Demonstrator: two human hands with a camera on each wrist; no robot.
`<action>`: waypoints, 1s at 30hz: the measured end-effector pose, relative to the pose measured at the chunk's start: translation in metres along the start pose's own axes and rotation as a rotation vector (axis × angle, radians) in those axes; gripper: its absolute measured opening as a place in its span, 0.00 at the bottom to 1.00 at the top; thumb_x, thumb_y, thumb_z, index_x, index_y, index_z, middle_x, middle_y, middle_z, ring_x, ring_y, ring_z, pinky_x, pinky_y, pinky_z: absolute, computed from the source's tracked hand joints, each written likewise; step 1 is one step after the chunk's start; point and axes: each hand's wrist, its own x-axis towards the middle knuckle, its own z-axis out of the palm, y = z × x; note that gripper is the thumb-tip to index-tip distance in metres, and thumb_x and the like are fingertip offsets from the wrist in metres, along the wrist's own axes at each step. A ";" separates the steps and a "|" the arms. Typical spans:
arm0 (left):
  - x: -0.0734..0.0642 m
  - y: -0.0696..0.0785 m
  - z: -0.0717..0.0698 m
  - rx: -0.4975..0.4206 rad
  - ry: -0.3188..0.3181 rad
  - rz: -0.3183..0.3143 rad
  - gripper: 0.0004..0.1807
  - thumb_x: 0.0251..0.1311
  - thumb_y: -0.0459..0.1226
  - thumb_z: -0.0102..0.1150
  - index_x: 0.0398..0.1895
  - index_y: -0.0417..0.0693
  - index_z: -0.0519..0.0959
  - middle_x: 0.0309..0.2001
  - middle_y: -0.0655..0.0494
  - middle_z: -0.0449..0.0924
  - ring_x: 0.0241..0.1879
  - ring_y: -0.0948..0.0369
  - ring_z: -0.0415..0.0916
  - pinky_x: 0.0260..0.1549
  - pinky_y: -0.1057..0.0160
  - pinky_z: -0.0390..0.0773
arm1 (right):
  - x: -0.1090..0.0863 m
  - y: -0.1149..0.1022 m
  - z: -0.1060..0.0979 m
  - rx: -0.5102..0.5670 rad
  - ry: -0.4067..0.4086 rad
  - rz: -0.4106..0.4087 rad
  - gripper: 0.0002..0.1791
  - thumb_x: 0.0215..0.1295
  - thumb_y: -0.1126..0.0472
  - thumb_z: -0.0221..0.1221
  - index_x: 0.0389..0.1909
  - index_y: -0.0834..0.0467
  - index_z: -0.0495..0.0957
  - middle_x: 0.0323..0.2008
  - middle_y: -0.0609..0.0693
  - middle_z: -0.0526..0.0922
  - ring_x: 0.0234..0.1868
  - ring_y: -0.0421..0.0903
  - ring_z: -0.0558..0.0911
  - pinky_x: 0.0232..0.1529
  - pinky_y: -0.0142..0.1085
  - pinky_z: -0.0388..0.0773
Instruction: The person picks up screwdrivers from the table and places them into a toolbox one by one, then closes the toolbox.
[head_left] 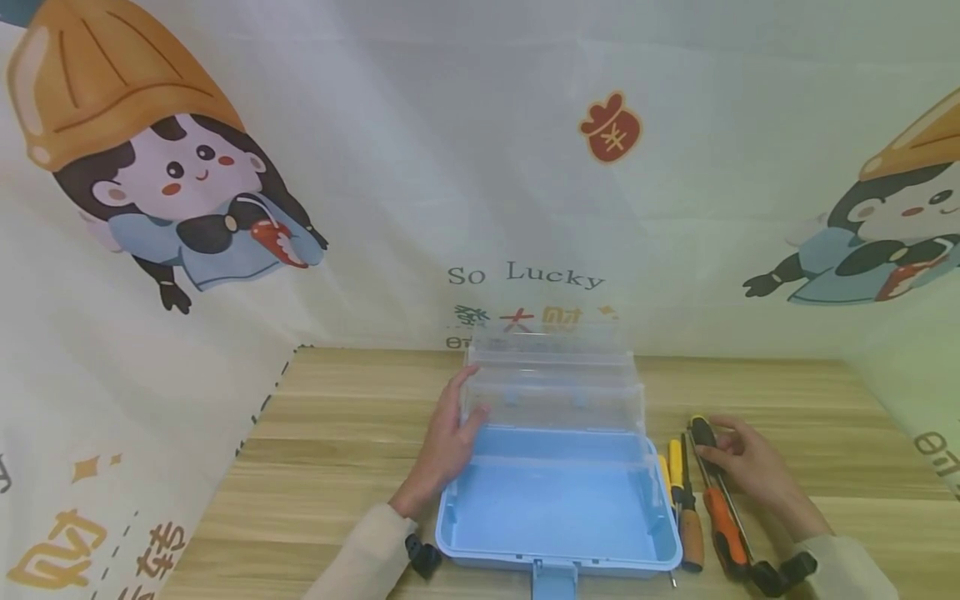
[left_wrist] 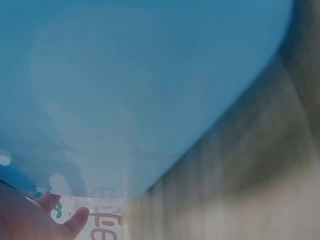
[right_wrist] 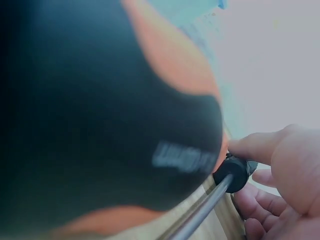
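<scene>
A light-blue plastic toolbox (head_left: 555,517) stands on the table with its clear lid (head_left: 558,404) raised at the back. My left hand (head_left: 446,437) holds that lid by its left edge, thumb on the inner side. In the left wrist view the box's blue wall (left_wrist: 130,75) fills most of the picture. To the right of the box, my right hand (head_left: 750,462) pinches the black-and-yellow handle of a long screwdriver (head_left: 702,433). Its metal shaft (right_wrist: 200,215) runs past an orange-and-black screwdriver handle (head_left: 723,529), large and close in the right wrist view.
Beside the box's right wall lie a yellow-handled screwdriver (head_left: 677,467) and a tool with a brown handle (head_left: 691,537). Another yellow handle (head_left: 663,475) is partly hidden by the box. A latch (head_left: 555,579) hangs at the box's front. A printed cloth (head_left: 525,192) backs the wooden table (head_left: 337,433).
</scene>
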 end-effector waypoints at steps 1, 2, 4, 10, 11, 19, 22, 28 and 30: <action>0.000 0.000 0.000 0.000 0.003 -0.002 0.30 0.72 0.40 0.49 0.75 0.62 0.58 0.76 0.54 0.56 0.75 0.51 0.53 0.72 0.41 0.54 | 0.000 -0.001 0.000 0.003 0.002 0.001 0.34 0.66 0.56 0.62 0.67 0.69 0.64 0.44 0.65 0.80 0.46 0.58 0.79 0.37 0.40 0.77; 0.000 0.000 0.000 -0.001 0.006 -0.003 0.30 0.72 0.40 0.49 0.75 0.62 0.58 0.76 0.54 0.56 0.75 0.51 0.53 0.72 0.41 0.54 | 0.000 -0.001 0.000 0.006 0.005 0.001 0.33 0.66 0.57 0.62 0.66 0.69 0.64 0.44 0.65 0.80 0.46 0.59 0.80 0.38 0.41 0.78; 0.000 0.000 0.000 -0.008 0.012 -0.004 0.30 0.72 0.39 0.49 0.75 0.62 0.58 0.76 0.53 0.57 0.75 0.51 0.54 0.72 0.41 0.55 | 0.001 -0.002 0.001 0.014 0.010 0.005 0.31 0.67 0.59 0.61 0.66 0.70 0.64 0.44 0.66 0.80 0.46 0.61 0.80 0.39 0.44 0.79; 0.001 0.000 0.000 -0.012 0.017 0.004 0.30 0.71 0.38 0.49 0.75 0.62 0.59 0.76 0.55 0.57 0.75 0.51 0.54 0.72 0.42 0.55 | 0.001 -0.002 0.002 0.005 0.031 -0.017 0.28 0.67 0.61 0.59 0.63 0.72 0.65 0.42 0.67 0.82 0.47 0.64 0.81 0.38 0.42 0.79; 0.001 0.000 0.000 -0.010 0.018 0.005 0.30 0.71 0.38 0.49 0.75 0.62 0.59 0.76 0.55 0.57 0.75 0.52 0.54 0.72 0.42 0.55 | 0.001 -0.001 0.002 0.004 0.033 -0.020 0.28 0.67 0.62 0.58 0.63 0.73 0.65 0.42 0.68 0.82 0.47 0.64 0.81 0.38 0.41 0.78; 0.001 0.001 0.001 0.001 0.028 0.028 0.31 0.70 0.37 0.50 0.75 0.61 0.59 0.76 0.53 0.57 0.75 0.51 0.54 0.72 0.43 0.55 | 0.001 0.001 -0.001 -0.004 0.042 0.011 0.26 0.70 0.60 0.55 0.63 0.72 0.66 0.45 0.71 0.80 0.44 0.60 0.81 0.35 0.38 0.76; 0.000 0.001 0.001 0.004 0.023 0.018 0.31 0.70 0.37 0.50 0.75 0.63 0.58 0.76 0.55 0.56 0.75 0.52 0.53 0.73 0.44 0.54 | 0.001 0.002 -0.001 -0.008 0.049 0.015 0.26 0.72 0.58 0.54 0.63 0.71 0.67 0.47 0.71 0.80 0.46 0.61 0.81 0.36 0.39 0.76; 0.000 0.001 0.000 -0.002 0.025 0.006 0.31 0.70 0.37 0.50 0.75 0.64 0.59 0.76 0.56 0.57 0.75 0.53 0.53 0.73 0.43 0.54 | 0.001 0.004 -0.003 0.020 0.049 0.029 0.27 0.74 0.56 0.52 0.65 0.70 0.66 0.50 0.72 0.79 0.54 0.70 0.77 0.46 0.54 0.79; 0.000 0.001 0.000 -0.005 0.026 0.004 0.31 0.70 0.37 0.49 0.75 0.64 0.59 0.76 0.56 0.57 0.75 0.53 0.53 0.73 0.43 0.54 | 0.001 0.004 -0.004 0.028 0.048 0.031 0.28 0.75 0.55 0.51 0.65 0.71 0.66 0.52 0.74 0.77 0.56 0.71 0.75 0.49 0.59 0.77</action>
